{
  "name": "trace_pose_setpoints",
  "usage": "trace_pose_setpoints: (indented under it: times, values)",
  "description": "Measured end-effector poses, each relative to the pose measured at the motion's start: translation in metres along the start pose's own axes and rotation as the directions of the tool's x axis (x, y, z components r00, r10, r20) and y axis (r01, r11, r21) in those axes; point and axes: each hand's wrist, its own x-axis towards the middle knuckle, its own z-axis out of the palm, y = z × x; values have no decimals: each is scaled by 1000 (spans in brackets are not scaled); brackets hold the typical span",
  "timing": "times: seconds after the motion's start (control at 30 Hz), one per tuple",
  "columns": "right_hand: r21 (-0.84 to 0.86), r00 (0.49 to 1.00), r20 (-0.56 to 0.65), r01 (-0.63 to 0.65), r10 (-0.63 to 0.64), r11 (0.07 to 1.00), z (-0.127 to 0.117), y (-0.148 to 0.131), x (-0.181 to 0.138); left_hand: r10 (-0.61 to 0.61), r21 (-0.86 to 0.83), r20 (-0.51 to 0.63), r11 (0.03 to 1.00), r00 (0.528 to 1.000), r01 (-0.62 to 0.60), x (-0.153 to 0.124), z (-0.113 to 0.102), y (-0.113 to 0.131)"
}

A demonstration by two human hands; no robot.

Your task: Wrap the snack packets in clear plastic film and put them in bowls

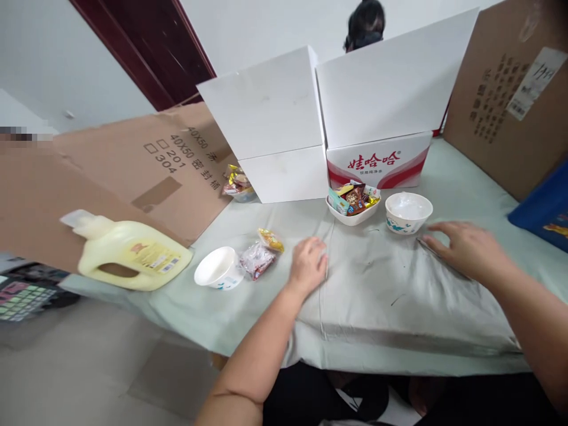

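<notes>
My left hand (307,264) rests on the pale green cloth (377,296) with its fingers curled under, nothing visible in it. Just left of it lie two wrapped snacks (262,253) and a tipped white paper cup (218,269). My right hand (465,248) lies flat on the cloth with fingers spread, its fingertips touching a thin dark stick (428,247). Beyond it stands an empty white bowl (408,212), and beside that a white dish full of wrapped snacks (354,203).
A yellow jug (133,255) lies on its side at the left edge. White boxes (284,127), a red-printed carton (379,163) and brown cardboard sheets (146,171) wall the back. A blue item (544,207) sits right. A person's head shows behind the boxes.
</notes>
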Motion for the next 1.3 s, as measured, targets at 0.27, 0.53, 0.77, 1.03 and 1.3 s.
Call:
trace_pose_setpoints:
  times: [0.27, 0.53, 0.77, 1.03, 1.3]
  values:
    - [-157, 923, 367, -61, 116, 986, 12, 18, -10, -549, 346, -118, 758, 828, 552, 11, -35, -71]
    - [-134, 952, 304, 57, -14, 989, 17, 1, -12, -478, -566, -45, 736, 877, 372, 6, -10, -15]
    - [152, 974, 122, 171, -190, 973, 12, -34, -29, -240, -454, 52, 859, 969, 237, -20, 26, 37]
    - [284, 816, 55, 540, -576, 792, 5, -67, -52, 225, -285, 77, 939, 971, -194, -15, 13, 32]
    - [102, 954, 110, 267, -277, 958, 8, -7, -26, -62, -487, 76, 868, 995, 91, -18, 22, 37]
